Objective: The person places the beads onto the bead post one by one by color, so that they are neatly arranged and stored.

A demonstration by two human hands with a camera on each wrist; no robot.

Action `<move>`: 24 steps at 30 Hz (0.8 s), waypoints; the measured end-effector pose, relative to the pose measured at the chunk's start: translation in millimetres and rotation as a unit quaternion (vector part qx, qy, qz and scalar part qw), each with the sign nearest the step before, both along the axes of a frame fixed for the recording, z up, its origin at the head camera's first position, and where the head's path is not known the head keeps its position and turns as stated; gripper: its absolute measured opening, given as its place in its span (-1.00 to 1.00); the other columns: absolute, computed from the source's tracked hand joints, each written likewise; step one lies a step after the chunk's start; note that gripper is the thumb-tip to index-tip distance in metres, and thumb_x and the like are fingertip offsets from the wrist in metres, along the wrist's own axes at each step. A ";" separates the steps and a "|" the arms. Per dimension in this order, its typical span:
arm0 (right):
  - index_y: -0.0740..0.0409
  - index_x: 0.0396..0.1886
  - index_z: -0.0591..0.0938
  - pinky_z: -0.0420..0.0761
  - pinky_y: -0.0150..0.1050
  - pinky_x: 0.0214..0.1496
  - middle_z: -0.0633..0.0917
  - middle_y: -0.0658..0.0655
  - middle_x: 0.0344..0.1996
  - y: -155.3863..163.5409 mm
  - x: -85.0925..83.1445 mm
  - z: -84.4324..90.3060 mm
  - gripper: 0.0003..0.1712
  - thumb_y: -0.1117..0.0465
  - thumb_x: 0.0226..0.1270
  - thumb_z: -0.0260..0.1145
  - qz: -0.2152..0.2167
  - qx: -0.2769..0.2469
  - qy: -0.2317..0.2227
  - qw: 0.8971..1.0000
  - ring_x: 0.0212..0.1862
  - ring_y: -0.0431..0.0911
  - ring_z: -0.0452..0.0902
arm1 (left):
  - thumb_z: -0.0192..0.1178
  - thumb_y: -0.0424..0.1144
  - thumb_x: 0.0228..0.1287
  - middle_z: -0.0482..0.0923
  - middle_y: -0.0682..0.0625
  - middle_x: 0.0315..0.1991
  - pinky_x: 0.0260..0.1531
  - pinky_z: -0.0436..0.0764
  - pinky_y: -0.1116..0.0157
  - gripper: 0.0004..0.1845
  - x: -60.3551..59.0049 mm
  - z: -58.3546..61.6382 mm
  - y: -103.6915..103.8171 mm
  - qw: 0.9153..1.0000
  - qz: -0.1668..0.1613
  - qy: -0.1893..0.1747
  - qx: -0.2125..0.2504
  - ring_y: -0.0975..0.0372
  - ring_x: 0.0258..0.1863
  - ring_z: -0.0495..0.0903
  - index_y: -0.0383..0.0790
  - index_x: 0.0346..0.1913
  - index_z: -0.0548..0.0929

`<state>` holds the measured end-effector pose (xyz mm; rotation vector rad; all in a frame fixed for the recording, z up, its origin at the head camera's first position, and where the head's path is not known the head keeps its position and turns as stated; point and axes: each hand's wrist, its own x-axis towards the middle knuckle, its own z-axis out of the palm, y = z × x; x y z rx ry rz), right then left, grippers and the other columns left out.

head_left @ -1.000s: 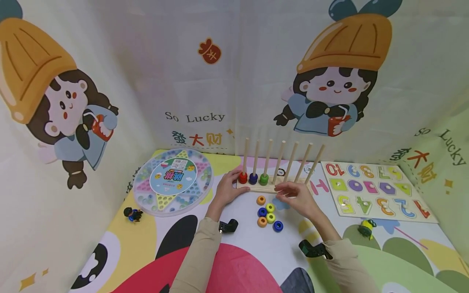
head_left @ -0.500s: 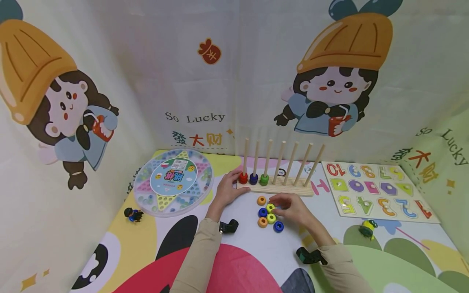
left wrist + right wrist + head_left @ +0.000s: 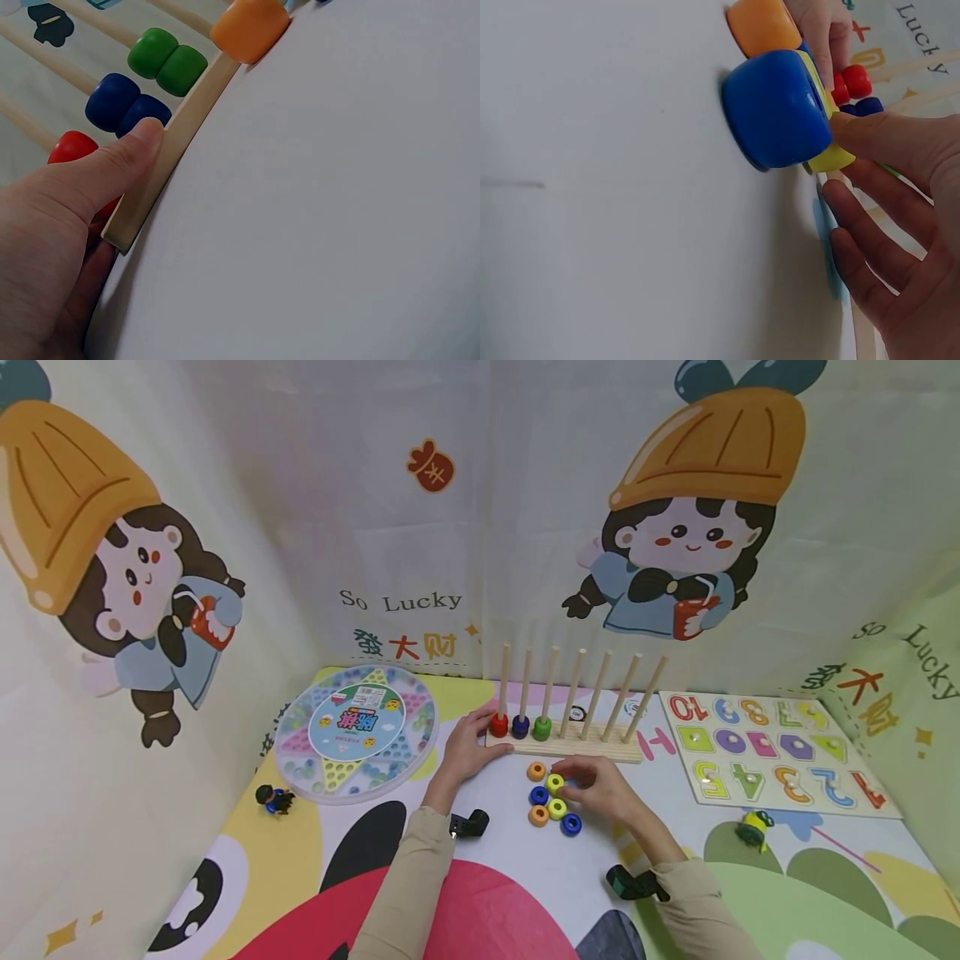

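- Six loose rings lie in a small cluster on the mat, nearest the person: two orange, two blue, two yellow
- The right hand is down at the far right side of that cluster; its fingertips meet the farther yellow ring, which sits just behind a blue ring in the wrist view. Thumb and fingers look curled about the yellow one, though how firmly they pinch it is hard to tell
- The rings look like painted wood: light, stiff, smooth and likely a bit slick, so they may roll or skid if nudged. I judge the best hold is a pinch across the outer rim, hole left free
- Just beyond, the left hand grasps the near left end of the rack, thumb pressed on its top edge beside the first peg
- The rack stands upright with seven pegs; a red ring, a dark blue one and a green one sit at the foot of the three left pegs, the other four bare
- Farther left lies a round marble board; to the right, a number puzzle
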<state>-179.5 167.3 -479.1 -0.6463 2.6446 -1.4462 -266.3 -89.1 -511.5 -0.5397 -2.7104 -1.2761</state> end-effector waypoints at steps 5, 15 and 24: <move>0.30 -0.06 0.71 0.69 -0.16 -0.10 0.75 0.17 -0.15 1.1 -2.2 5.8 -0.67 0.39 0.15 0.47 -0.021 0.003 0.020 1.000 -0.13 0.01 0.67 | 0.49 -0.01 0.09 0.39 -0.10 0.36 0.09 0.54 0.15 -0.24 0.2 0.4 0.3 1.000 -0.002 0.005 -0.002 0.05 0.13 0.48 -0.37 0.29 0.53; 0.34 -0.04 0.69 0.70 -0.12 -0.10 0.73 0.23 -0.11 6.9 -6.3 33.1 -0.67 0.42 0.17 0.45 -0.059 -0.017 0.050 0.997 -0.09 0.12 0.67 | 0.49 -0.01 0.08 0.40 -0.10 0.35 0.10 0.54 0.13 -0.24 0.7 0.7 -0.3 1.000 0.001 0.005 0.002 0.03 0.14 0.48 -0.37 0.28 0.53; 0.30 -0.06 0.71 0.69 -0.18 -0.10 0.75 0.24 -0.16 10.5 -12.9 66.8 -0.70 0.35 0.19 0.47 -0.087 -0.011 0.104 0.991 -0.15 0.10 0.67 | 0.49 -0.02 0.08 0.39 -0.12 0.36 0.10 0.54 0.10 -0.25 1.0 0.2 -1.0 1.000 -0.003 0.004 0.012 0.03 0.15 0.47 -0.37 0.28 0.53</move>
